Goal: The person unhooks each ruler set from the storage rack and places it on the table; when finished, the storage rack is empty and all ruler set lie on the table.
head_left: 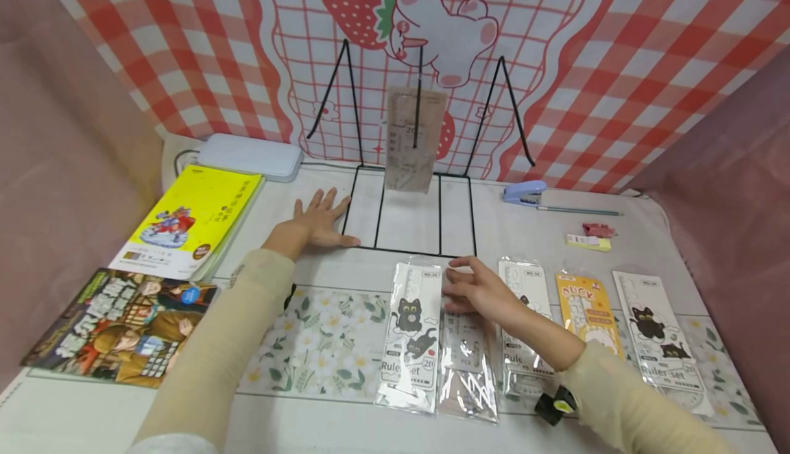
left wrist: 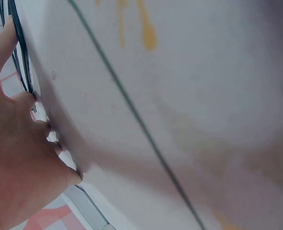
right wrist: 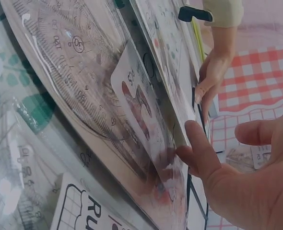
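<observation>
My left hand [head_left: 321, 222] lies with fingers spread on the white table at the left side of a black wire display rack [head_left: 410, 254], its thumb at the front corner of the base wire. In the left wrist view, fingers of that hand [left wrist: 24, 139] show beside dark wires. My right hand [head_left: 481, 293] reaches over the top end of a pinkish packaged ruler set [head_left: 467, 365]. In the right wrist view, fingertips [right wrist: 193, 128] are right at the package edges, the thumb standing apart. Just left lies a ruler set with black cats [head_left: 409, 334]. Another pinkish pack [head_left: 415, 142] hangs on the rack's middle hook.
Right of my hand lie a cat ruler set [head_left: 523, 279], an orange duck pack [head_left: 589, 310] and another cat set [head_left: 654, 324]. Behind them are a purple stapler [head_left: 524, 193], a pencil [head_left: 583, 211] and red clips [head_left: 599, 230]. Books [head_left: 204, 200] and a pale case [head_left: 249, 157] sit left.
</observation>
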`<act>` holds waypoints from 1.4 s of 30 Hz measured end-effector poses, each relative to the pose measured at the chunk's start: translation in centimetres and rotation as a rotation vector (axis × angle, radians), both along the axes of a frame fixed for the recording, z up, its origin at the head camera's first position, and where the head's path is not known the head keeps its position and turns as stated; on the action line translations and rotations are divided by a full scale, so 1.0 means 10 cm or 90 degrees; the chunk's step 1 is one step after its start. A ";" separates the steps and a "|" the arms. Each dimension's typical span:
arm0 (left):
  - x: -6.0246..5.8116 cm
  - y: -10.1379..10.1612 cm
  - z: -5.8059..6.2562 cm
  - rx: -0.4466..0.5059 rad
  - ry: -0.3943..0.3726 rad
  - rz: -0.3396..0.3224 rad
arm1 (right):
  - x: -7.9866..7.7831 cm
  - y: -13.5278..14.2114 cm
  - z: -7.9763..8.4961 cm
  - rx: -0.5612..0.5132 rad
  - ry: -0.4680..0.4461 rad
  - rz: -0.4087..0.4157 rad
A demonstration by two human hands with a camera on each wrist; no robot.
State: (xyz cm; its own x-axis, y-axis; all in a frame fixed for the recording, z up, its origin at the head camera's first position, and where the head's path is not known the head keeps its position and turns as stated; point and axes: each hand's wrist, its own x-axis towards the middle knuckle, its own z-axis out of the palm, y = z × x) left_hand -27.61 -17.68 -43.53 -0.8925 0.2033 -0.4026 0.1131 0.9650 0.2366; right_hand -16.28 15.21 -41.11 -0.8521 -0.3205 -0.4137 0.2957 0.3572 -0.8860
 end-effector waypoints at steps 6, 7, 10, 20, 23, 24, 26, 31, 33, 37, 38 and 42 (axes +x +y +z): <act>0.00 0.00 0.00 -0.005 0.002 0.001 | 0.00 0.01 0.02 -0.006 -0.014 0.014; 0.00 0.00 0.00 -0.005 0.001 0.001 | 0.00 0.01 0.03 -0.001 -0.014 0.018; 0.00 0.00 -0.01 -0.005 0.000 0.002 | -0.01 -0.01 0.06 0.055 0.002 0.019; 0.01 -0.02 0.02 0.000 -0.002 0.013 | -0.51 -0.27 0.47 0.302 0.379 0.027; 0.01 -0.02 0.02 0.001 0.003 0.013 | -0.79 -0.40 0.57 0.247 0.485 -0.059; 0.02 -0.02 0.02 0.005 0.003 0.011 | -0.88 -0.44 0.59 0.221 0.508 -0.083; 0.02 -0.01 0.01 0.008 0.004 0.005 | -1.05 -0.50 0.64 0.164 0.546 -0.123; 0.02 0.00 -0.05 0.012 0.001 -0.001 | -1.33 -0.60 0.76 0.052 0.581 -0.123; 0.02 0.01 -0.06 0.012 0.003 -0.002 | -1.38 -0.62 0.81 0.025 0.578 -0.107; 0.02 0.01 -0.03 0.005 0.001 0.000 | -1.39 -0.67 0.92 -0.016 0.612 -0.110; 0.02 0.00 -0.02 0.004 0.001 0.001 | -1.40 -0.68 0.93 -0.016 0.621 -0.118; 0.00 0.00 -0.03 -0.004 0.003 0.001 | -1.46 -0.69 0.91 -0.001 0.673 -0.141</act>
State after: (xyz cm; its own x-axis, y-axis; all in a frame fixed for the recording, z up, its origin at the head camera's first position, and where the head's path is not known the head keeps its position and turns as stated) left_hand -27.59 -17.64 -43.78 -0.8946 0.1989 -0.4002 0.1118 0.9666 0.2304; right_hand -30.86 8.33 -32.02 -0.8163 -0.1154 0.5660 -0.5615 0.3881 -0.7308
